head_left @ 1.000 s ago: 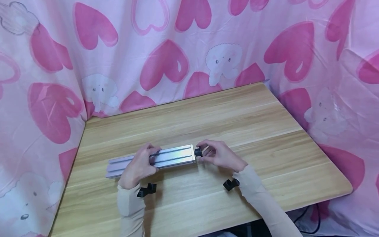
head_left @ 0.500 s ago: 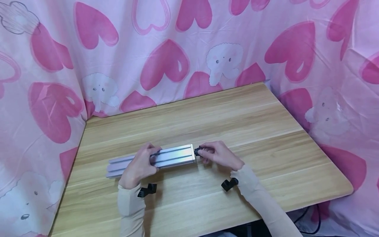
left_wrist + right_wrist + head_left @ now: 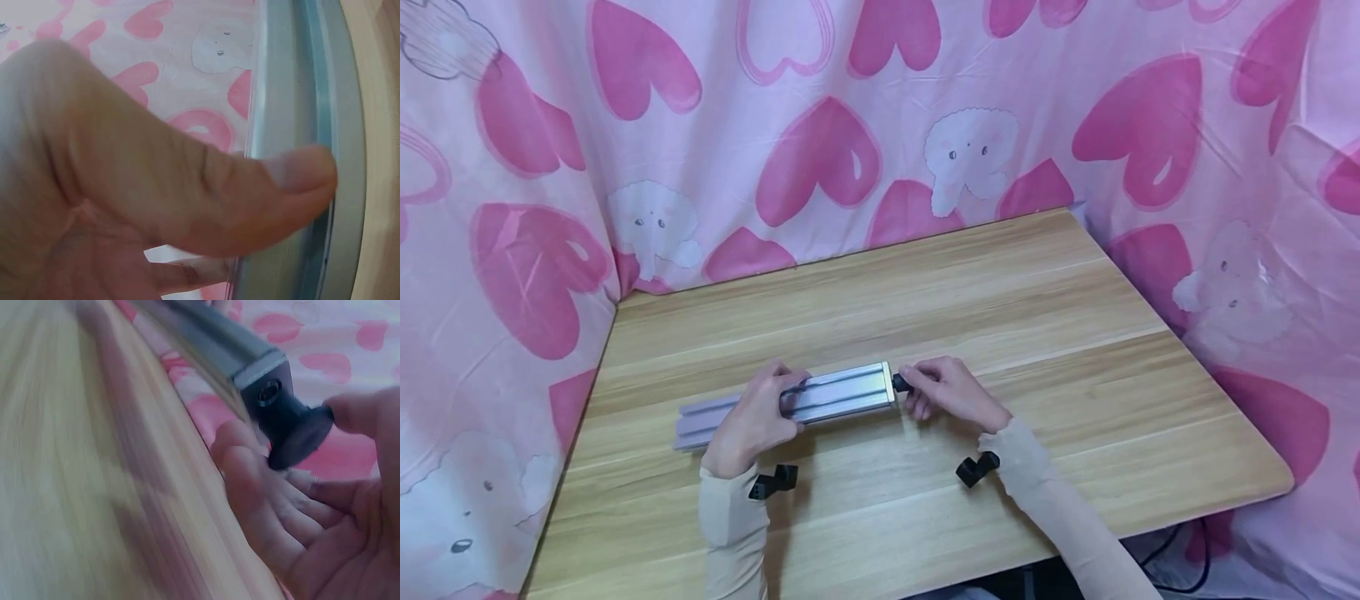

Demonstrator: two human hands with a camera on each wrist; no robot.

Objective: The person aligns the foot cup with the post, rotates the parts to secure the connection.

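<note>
A long silver aluminium profile [image 3: 842, 394] with lengthwise grooves lies across the table at a slant in the head view. Around its middle, my left hand [image 3: 754, 423] grips it; in the left wrist view the thumb [image 3: 250, 200] presses over a groove. At the right end is a square end plate [image 3: 265, 372] with a round hole in it. From that plate sticks out a black knob [image 3: 303, 439] with a wide flange. My right hand [image 3: 951, 392] pinches this knob, thumb on one side of the flange and fingers on the other.
A wood-grain table [image 3: 1000, 292] bears the profile. Pink curtains [image 3: 820, 158] with hearts and white cartoon animals stand behind it and along both sides. Black wrist mounts [image 3: 977, 469] show at both sleeves. Dark cables [image 3: 1202, 558] hang beyond the front right edge.
My right hand has shifted slightly left and its fingers have closed in and turned about the black knob. The left hand keeps its grip, and the profile stays nearly in place.
</note>
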